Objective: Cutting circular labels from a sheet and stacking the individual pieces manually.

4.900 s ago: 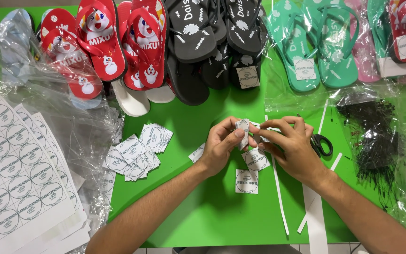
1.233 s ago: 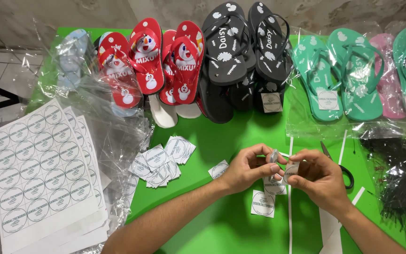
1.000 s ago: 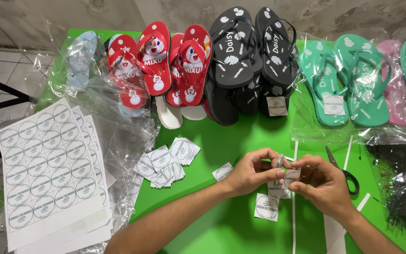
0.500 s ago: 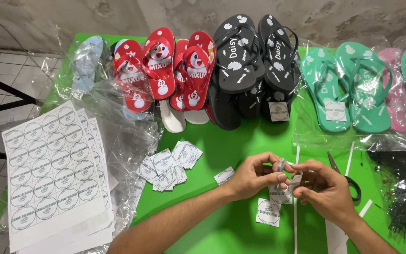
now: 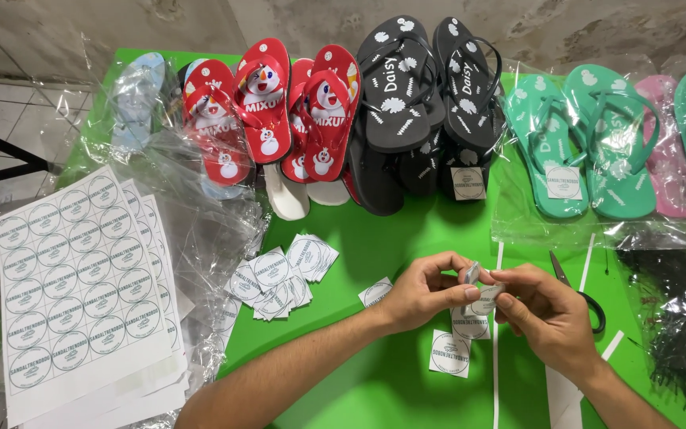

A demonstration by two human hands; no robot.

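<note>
At lower centre-right of the frame, above the green bench (image 5: 375,230), left hand (image 5: 426,290) and right hand (image 5: 545,310) fingers pinched a small round white paper sticker (image 5: 486,295); it risked creasing or self-sticking if the grip slipped.

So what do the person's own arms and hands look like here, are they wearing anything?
Both forearms are bare as far as the picture shows: no sleeves in view. The left hand and right hand wear no gloves, and no rings, watch or bracelets can be seen.
</note>
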